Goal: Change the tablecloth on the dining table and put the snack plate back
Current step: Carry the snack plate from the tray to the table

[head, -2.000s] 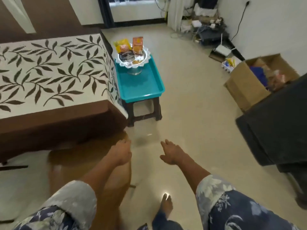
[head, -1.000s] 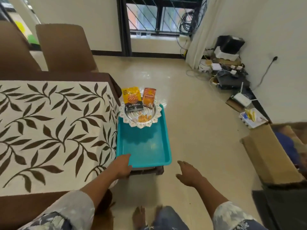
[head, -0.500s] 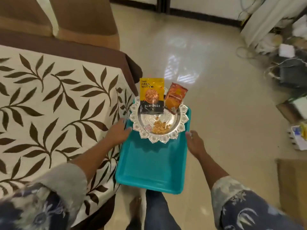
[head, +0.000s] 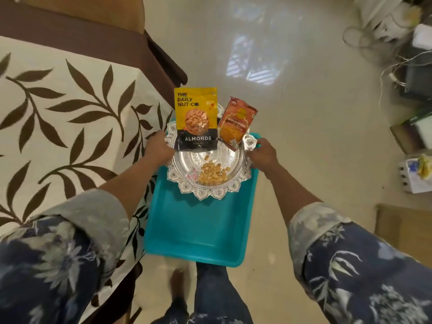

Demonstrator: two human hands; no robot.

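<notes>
Both hands have closed in from half a second ago: left hand [head: 159,148] and right hand [head: 263,154] now clasp opposite rims of the snack plate [head: 207,195], still on the teal tray [head: 198,230] beside the leaf-print tablecloth [head: 70,113], so lift-back looks imminent.

Soft, bright daylight; crisp in the middle, smeared toward the frame's rim.

A pale, barred patch of window glare lies on the glossy floor [head: 253,59] beyond the far edge of the tray [head: 198,225], so the light comes from ahead. The silver snack plate [head: 211,192] throws small highlights and lays only a faint, soft shadow on the tray by its near rim. The print on the almond packet [head: 196,118] reads sharp. The tablecloth [head: 70,118] is evenly lit, and the wide lens bows its edge. The sleeves [head: 355,265] stretch in the lower corners. The cables [head: 395,57] at the right and the foot [head: 178,286] below are blurred.
</notes>
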